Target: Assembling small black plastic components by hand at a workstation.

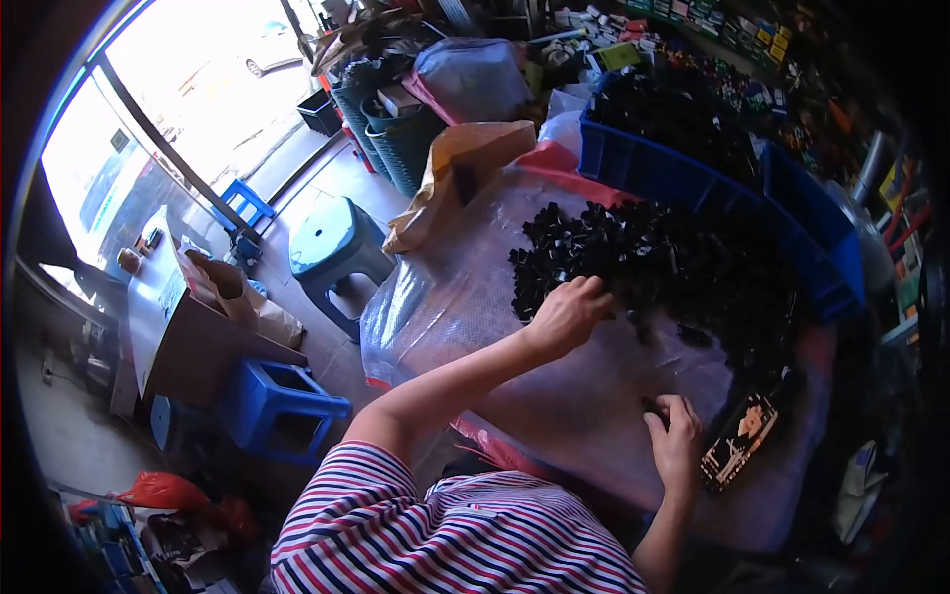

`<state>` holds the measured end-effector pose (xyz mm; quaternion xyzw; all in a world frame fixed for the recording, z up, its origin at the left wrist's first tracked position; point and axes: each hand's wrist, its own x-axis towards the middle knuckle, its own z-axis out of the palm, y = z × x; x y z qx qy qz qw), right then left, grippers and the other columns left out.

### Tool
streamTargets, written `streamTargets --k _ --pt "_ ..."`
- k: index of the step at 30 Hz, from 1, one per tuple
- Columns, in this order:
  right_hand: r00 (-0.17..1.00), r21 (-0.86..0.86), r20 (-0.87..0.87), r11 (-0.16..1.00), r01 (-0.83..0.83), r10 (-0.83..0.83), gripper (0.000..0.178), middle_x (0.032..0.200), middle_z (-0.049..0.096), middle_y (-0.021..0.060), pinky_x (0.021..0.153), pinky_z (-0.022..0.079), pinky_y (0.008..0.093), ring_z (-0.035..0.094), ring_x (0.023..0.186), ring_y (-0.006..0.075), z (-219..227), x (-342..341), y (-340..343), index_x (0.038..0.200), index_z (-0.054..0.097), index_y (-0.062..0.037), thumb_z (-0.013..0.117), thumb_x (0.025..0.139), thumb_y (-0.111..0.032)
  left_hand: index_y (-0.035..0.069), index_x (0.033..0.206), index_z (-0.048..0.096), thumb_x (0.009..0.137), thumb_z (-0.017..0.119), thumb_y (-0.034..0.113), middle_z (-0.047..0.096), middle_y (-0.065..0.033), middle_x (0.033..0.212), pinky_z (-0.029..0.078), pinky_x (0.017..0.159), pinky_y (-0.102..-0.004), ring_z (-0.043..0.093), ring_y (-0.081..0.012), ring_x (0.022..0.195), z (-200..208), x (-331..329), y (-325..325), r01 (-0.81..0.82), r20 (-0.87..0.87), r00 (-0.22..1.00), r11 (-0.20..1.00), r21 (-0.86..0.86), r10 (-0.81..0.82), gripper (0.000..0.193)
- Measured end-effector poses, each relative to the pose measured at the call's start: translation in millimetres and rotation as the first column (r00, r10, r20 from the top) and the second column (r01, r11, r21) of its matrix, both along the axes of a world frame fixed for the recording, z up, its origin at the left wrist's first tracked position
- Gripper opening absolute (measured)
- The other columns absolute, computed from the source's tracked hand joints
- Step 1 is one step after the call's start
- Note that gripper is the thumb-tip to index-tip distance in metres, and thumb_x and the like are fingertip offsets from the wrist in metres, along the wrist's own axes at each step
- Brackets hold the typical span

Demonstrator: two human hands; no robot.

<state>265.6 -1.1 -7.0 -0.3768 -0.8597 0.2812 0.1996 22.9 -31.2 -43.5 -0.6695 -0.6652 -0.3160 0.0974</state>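
A heap of small black parts lies on a table covered with clear plastic sheeting. At the heap's near left edge is my left hand, its fingers curled down; what they hold is hidden. Closer to my body, my right hand pinches a small black part between thumb and fingers, just above the sheeting. The exact kind of these parts is too dark to make out. To the right of that hand lies a flat dark object with an orange pattern, like a phone in a case.
Blue plastic bins stand along the table's far side, one holding more black pieces. Crumpled brown paper rests at the far left corner. Left of the table are a light blue stool and a darker blue stool.
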Motion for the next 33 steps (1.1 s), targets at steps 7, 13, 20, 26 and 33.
streamTargets --k 7,13,20,26,33 --pt "0.92 -0.085 -0.39 0.996 0.017 -0.049 0.017 0.084 0.062 0.0151 0.067 0.047 0.0316 0.062 0.077 0.0273 19 -17 -12 0.098 0.057 -0.0015 0.058 0.084 -0.011 0.001 0.102 0.057 0.081 0.06 0.006 0.06 -0.0065 0.079 0.051 0.062 -0.0279 0.061 -0.0157 0.067 39 38 -16 0.346 0.967 -0.249 0.938 0.03 0.06 0.023" --pt "0.904 -0.156 -0.412 0.986 0.053 -0.114 0.021 0.089 0.062 0.0116 0.072 0.044 0.0265 0.059 0.08 0.0182 9 -6 -15 0.102 0.054 0.0017 0.053 0.088 -0.015 0.001 0.096 0.056 0.083 0.059 0.01 0.057 -0.0063 0.074 0.051 0.056 -0.0268 0.06 -0.0154 0.06 36 65 -15 0.366 0.896 -0.421 0.93 0.024 0.142 0.016" --pt "0.872 -0.199 -0.468 0.978 0.057 -0.146 0.021 0.08 0.06 0.0087 0.063 0.043 0.0256 0.055 0.068 0.0154 7 -1 -24 0.099 0.054 0.0011 0.05 0.09 -0.017 0.0 0.089 0.057 0.084 0.059 0.012 0.055 -0.0046 0.068 0.042 0.047 -0.0226 0.055 -0.0122 0.054 21 79 -20 0.335 0.892 -0.437 0.941 0.043 0.115 0.013" --pt "0.898 -0.267 -0.413 0.963 0.041 -0.153 0.021 0.076 0.058 0.0052 0.062 0.042 0.0232 0.051 0.065 0.0109 3 -3 -25 0.098 0.054 0.0007 0.048 0.091 -0.018 0.0 0.088 0.056 0.082 0.061 0.011 0.056 -0.0051 0.068 0.041 0.049 -0.0222 0.053 -0.0115 0.053 22 88 -24 0.256 0.912 -0.405 0.966 0.042 0.068 0.013" --pt "0.906 -0.233 -0.388 0.969 0.081 -0.169 0.016 0.066 0.055 0.0136 0.051 0.041 0.0326 0.055 0.056 0.0255 -5 -17 -27 0.088 0.05 -0.0008 0.05 0.09 -0.016 0.001 0.083 0.056 0.082 0.059 0.007 0.056 -0.0025 0.068 0.04 0.047 -0.0193 0.049 -0.0057 0.053 31 87 -32 0.185 0.999 0.012 0.982 0.041 -0.044 0.007"
